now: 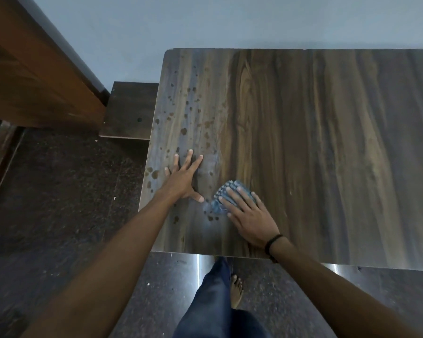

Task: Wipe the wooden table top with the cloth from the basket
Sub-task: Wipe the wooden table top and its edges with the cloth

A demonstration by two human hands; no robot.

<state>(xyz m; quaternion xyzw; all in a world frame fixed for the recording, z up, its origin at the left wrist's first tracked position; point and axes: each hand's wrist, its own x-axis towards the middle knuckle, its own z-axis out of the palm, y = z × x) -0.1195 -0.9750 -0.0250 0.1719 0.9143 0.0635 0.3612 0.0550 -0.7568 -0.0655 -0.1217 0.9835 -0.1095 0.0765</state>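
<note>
Cut off: the wooden table top [327, 142] runs out of view at 3 o'clock, so I cannot see its right end.
Hidden: much of the blue ribbed cloth [216, 208] lies under my right palm and fingers; only its edges toward 10 and 12 o'clock show.
Hard to tell: dark spots [183, 131] dot the left part of the top; whether they are wet drops or dried marks I cannot say.
Below the table: bright metal legs [198, 264] show only as short streaks at 6 o'clock.
Edges: the table's left edge runs just past my left hand at 9 o'clock, and its near edge sits under my right wrist at 6 o'clock.
Open room: bare wood stretches from the cloth toward 12 and 3 o'clock.
Neighbours: a lower dark board [130, 111] juts out under the left edge at 10 o'clock, beside a brown wooden panel [34, 69]; the pale wall [230, 20] meets the far edge at 12 o'clock.
Left hand [183, 178]: flat on the wood, fingers spread wide toward 12 o'clock, holding nothing.
Right hand [249, 220]: fingers straight and slightly fanned toward 11 o'clock, pressing the cloth down; a dark wristband [274, 242] circles the wrist.
Cloth's place: near the table's front left, just at 3 o'clock of my left thumb.
Me: one trouser leg [213, 301] and a bare foot [237, 291] on the speckled floor [59, 191].
</note>
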